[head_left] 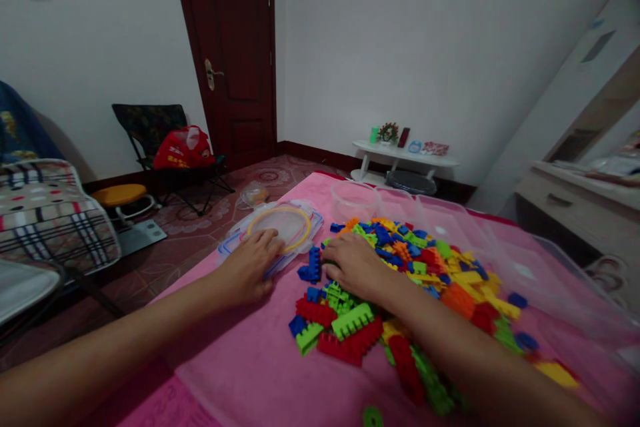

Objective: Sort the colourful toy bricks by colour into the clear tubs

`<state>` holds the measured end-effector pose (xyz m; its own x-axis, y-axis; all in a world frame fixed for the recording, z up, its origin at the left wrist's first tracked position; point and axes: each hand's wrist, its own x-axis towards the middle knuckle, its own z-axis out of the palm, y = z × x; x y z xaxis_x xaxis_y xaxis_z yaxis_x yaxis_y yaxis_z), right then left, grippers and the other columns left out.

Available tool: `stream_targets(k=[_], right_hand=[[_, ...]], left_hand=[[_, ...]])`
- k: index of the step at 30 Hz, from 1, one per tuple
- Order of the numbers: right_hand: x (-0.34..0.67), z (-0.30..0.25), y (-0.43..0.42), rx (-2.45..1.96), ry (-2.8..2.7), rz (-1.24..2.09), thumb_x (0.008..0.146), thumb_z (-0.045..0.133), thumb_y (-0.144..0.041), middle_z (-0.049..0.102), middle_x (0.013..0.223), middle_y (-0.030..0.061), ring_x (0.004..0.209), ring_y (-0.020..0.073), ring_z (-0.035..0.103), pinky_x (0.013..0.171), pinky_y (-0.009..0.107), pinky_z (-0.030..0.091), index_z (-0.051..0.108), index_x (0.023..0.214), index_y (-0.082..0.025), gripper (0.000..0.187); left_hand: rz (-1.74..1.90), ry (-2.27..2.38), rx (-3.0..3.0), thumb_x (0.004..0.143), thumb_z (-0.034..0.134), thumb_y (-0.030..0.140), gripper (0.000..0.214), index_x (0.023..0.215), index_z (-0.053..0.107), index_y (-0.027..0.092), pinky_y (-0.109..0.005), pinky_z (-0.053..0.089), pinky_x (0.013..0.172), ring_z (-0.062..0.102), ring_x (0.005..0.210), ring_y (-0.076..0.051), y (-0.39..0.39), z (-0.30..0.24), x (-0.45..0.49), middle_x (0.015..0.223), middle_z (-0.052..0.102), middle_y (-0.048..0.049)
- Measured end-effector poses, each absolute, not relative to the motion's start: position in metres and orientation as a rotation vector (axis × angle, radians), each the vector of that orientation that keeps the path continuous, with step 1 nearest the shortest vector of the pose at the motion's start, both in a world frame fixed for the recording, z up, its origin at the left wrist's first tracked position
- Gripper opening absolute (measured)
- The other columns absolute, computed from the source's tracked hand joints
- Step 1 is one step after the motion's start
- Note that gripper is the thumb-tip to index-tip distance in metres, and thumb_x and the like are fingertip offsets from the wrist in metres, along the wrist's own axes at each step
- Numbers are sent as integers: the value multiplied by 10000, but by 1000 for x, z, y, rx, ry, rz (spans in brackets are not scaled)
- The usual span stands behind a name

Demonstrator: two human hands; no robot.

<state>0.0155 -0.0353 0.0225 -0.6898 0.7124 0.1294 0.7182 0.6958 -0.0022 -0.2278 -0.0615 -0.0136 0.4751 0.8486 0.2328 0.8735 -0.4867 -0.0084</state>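
My left hand (254,265) lies open on a stack of clear plastic lids (305,205) with yellow and blue rims, fingers stretched over the near edge. My right hand (357,265) rests over the left side of a pile of plastic building blocks (425,257). Its fingers are bent and slightly apart, with no held block visible. Just left of its fingertips stands a blue block (313,265). Below it lie a light green block (353,321), red blocks (316,312) and a smaller green block (309,339). My right forearm covers part of the pile.
A pink cloth (240,360) covers the table. Clear plastic containers (355,200) line its far and right sides. A lone green piece (373,416) lies at the near edge. Beyond are a folding chair with a red bag (183,147), a yellow stool (119,195) and a white shelf (405,155).
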Motion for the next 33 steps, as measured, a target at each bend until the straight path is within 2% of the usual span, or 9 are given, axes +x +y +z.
stream_targets(k=[7,10,14,16,19,22,25,28,33], right_hand=[[48,23,-93,-1005,-2531,77,869,553,-266,666,1117,20,1166,226,480,1050,482,218,705,944,-261,169],[63,25,-103,-1009,-2330,107,847,579,-241,657,1134,34,1114,205,530,1025,441,302,706,939,-251,157],[93,31,-101,-1090,-2106,127,850,537,-210,677,1068,60,1015,201,595,929,396,421,717,884,-225,184],[113,37,-97,-1134,-2044,127,843,529,-217,686,1040,67,991,204,611,903,377,447,720,863,-213,193],[146,47,-92,-1290,-1968,115,827,531,-248,702,980,64,923,208,636,853,356,471,718,863,-205,195],[169,54,-92,-1489,-1970,168,813,541,-288,719,905,53,812,211,652,751,341,490,717,884,-212,205],[167,54,-98,-1566,-2060,223,787,575,-272,723,910,48,817,218,655,743,341,487,720,898,-223,190],[140,45,-105,-1469,-2156,222,768,580,-191,710,955,40,894,208,642,815,342,471,714,921,-228,207],[92,26,-111,-1266,-2151,301,760,585,-159,672,993,42,931,193,614,849,337,454,694,940,-228,221]], left_hand=[[-228,-1387,-2694,668,592,268,653,1289,442,132,-422,294,1071,350,1269,-319,-45,-11,-229,1364,352,-166],[-157,-1398,-2664,669,599,261,678,1313,432,134,-423,299,1064,362,1269,-315,-40,-6,-224,1380,353,-175],[-5,-1460,-2532,620,655,295,724,1303,462,152,-515,300,1031,344,1277,-369,-47,15,-200,1371,397,-185],[-61,-1438,-2492,661,634,333,675,1296,476,167,-504,331,1005,375,1256,-365,-55,27,-180,1353,423,-179],[-132,-1535,-2484,822,459,342,394,1154,580,167,-415,463,823,576,1002,-294,-62,31,-147,1109,581,-161],[-63,-1633,-2503,873,372,300,345,1082,604,155,-376,482,678,632,811,-273,-61,16,-125,924,635,-150],[-67,-1695,-2554,854,386,190,302,1047,619,174,-331,473,688,645,814,-242,-55,2,-120,903,662,-131],[-189,-1714,-2634,799,485,170,268,1000,650,231,-300,461,751,634,900,-224,-52,7,-126,924,682,-82],[-599,-1626,-2761,765,527,175,421,1170,602,261,-294,465,745,628,848,-199,-51,51,-123,959,677,-55]])
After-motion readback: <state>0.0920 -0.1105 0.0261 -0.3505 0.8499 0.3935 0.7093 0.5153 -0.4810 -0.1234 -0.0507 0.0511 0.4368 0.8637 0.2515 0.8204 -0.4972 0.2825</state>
